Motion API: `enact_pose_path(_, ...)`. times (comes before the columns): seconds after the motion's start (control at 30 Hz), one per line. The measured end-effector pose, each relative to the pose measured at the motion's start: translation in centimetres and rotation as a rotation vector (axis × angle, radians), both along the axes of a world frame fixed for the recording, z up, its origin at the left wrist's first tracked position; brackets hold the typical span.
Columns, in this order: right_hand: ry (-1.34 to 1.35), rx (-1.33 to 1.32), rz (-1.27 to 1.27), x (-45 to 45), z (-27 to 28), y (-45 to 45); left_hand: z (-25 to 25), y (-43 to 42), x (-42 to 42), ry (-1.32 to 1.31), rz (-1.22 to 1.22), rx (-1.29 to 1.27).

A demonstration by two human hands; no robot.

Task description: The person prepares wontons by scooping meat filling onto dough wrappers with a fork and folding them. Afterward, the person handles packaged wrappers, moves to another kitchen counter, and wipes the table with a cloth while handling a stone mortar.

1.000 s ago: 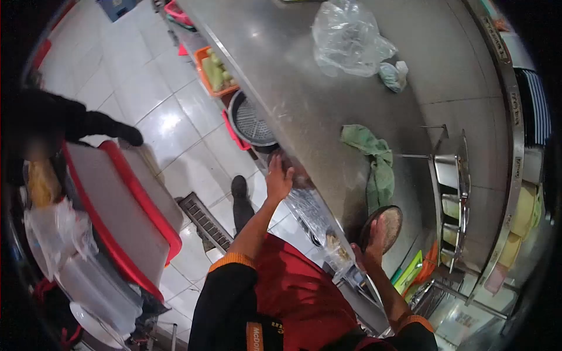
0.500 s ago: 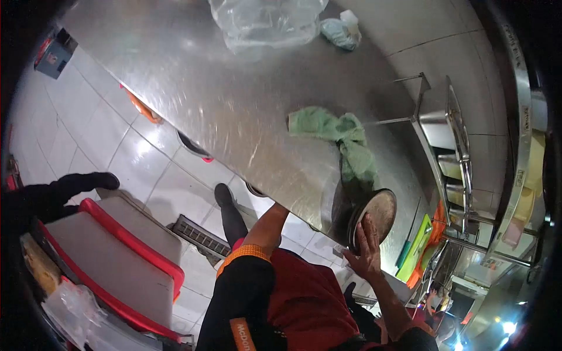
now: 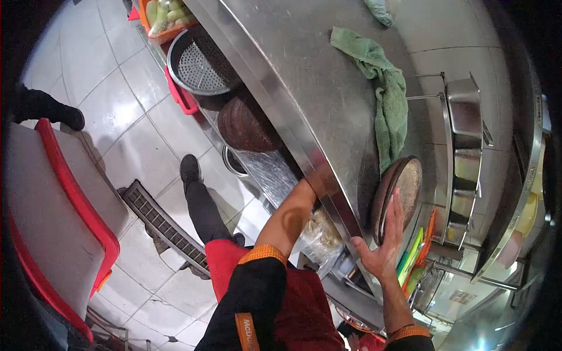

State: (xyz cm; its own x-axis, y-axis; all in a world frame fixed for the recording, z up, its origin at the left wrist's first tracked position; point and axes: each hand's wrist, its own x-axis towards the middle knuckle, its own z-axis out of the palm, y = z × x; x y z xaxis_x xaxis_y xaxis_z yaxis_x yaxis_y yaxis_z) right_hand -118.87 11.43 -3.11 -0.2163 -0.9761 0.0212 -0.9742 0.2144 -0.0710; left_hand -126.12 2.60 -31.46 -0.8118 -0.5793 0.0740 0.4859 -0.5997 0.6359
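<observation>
My right hand [image 3: 386, 243] lies against the near side of a stack of round brown dishes [image 3: 410, 187] standing on the steel counter. Its fingers are stretched out along the rim of the stack and its thumb points away from them. My left forearm [image 3: 293, 213] reaches in at the counter's front edge, over the lower shelf; the hand is hidden by the edge. Beyond the dishes lies a crumpled green cloth [image 3: 392, 108], touching or nearly touching them. On the lower shelf sit a brown rounded dish [image 3: 243, 126] and a grey perforated strainer [image 3: 202, 61].
Steel food pans [image 3: 465, 158] hang in a rack along the wall. Green and orange boards [image 3: 413, 251] stand beyond my right hand. An orange crate [image 3: 170, 17] holds green produce. A red-edged white bin [image 3: 76, 205] and a floor drain grate [image 3: 164, 225] are at the left.
My view has shifted, bringing the lower shelf with the strainer and brown dish into sight. My left forearm reaches further in under the counter edge. My right hand stays on the dishes.
</observation>
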Motion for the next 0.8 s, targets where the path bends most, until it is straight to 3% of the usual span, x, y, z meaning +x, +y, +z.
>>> enact_pose_path(0.6,0.029,0.056,-0.056,-0.1,0.9,0.4,-1.4,-2.1,4.1,-0.245,0.106,-0.200)
enact_pose_path(0.8,0.027,-0.080,-0.059,0.6,1.7,0.4,0.7,-3.4,9.1,-0.491,0.231,-0.283)
